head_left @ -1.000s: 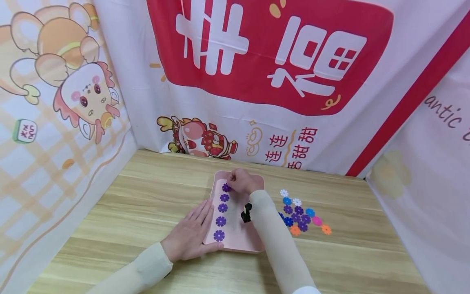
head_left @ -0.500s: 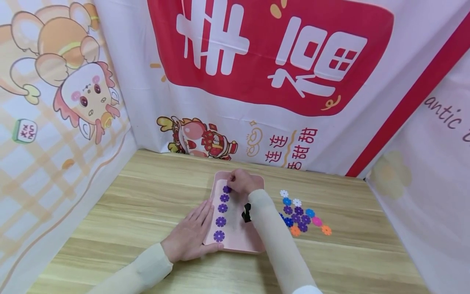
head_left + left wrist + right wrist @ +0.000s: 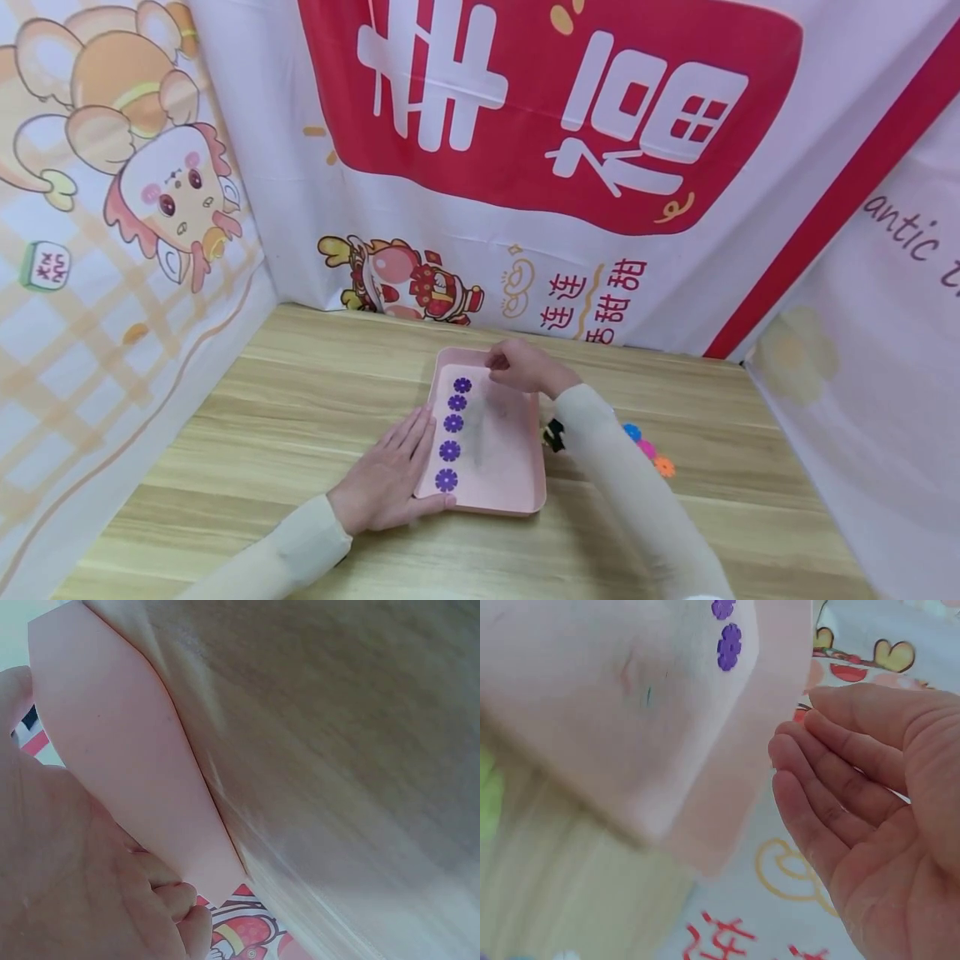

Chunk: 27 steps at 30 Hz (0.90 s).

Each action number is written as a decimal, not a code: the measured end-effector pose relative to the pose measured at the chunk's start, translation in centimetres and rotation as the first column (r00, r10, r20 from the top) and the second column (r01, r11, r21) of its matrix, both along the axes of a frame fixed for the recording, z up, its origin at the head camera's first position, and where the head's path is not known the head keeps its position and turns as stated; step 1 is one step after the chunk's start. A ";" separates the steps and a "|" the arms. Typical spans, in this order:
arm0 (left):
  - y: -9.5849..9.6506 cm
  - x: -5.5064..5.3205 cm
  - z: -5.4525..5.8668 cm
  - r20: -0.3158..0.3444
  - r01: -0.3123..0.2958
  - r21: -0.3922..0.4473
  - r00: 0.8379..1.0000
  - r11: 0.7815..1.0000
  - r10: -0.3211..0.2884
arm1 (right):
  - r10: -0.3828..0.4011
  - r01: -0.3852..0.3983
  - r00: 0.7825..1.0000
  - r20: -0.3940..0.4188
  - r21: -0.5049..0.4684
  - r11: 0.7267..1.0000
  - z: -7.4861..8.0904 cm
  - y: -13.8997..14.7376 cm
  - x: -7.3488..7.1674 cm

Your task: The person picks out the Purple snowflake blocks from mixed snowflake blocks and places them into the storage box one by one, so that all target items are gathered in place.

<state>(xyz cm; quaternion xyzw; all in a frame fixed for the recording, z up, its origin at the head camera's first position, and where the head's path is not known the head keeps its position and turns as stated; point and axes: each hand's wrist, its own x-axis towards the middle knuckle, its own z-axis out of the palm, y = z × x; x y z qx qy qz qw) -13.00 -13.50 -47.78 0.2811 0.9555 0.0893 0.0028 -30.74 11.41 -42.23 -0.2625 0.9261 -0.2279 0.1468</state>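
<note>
A pink tray (image 3: 504, 471) lies on the table with several purple snowflake-shaped discs (image 3: 450, 451) in a row along its left side. My left hand (image 3: 390, 483) rests against the tray's left edge, its fingers extended and its thumb at the near left corner. In the left wrist view that hand (image 3: 82, 870) lies along the tray's outer wall (image 3: 127, 735). Over the tray's far right part is my right hand (image 3: 525, 367), just right of the farthest disc. The right wrist view shows this hand (image 3: 862, 802) with loosely bent fingers and nothing between them.
Loose discs, blue (image 3: 632, 432), pink (image 3: 647, 449) and orange (image 3: 663, 467), lie on the wooden table (image 3: 720, 533) right of the tray. My right sleeve (image 3: 630, 492) hides part of that group. A printed curtain (image 3: 420, 200) stands behind the table.
My right hand has let go of the farthest purple disc and moved right, away from it. The disc stays in the row. The left hand has stayed in place.
</note>
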 end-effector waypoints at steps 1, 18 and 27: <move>0.0 0.0 0.0 0.002 0.000 0.000 1.000 1.000 0.000 | 0.022 -0.022 1.000 -0.012 0.003 1.000 0.2 0.6 0.2; 0.0 -0.1 0.1 0.028 -0.007 0.019 1.000 1.000 0.006 | 0.033 -0.025 0.997 -0.076 0.106 0.994 0.4 12.4 6.4; 0.1 0.0 0.2 0.048 -0.007 0.010 0.999 1.000 0.006 | -0.014 0.029 0.992 -0.123 0.126 0.992 -2.1 18.4 9.6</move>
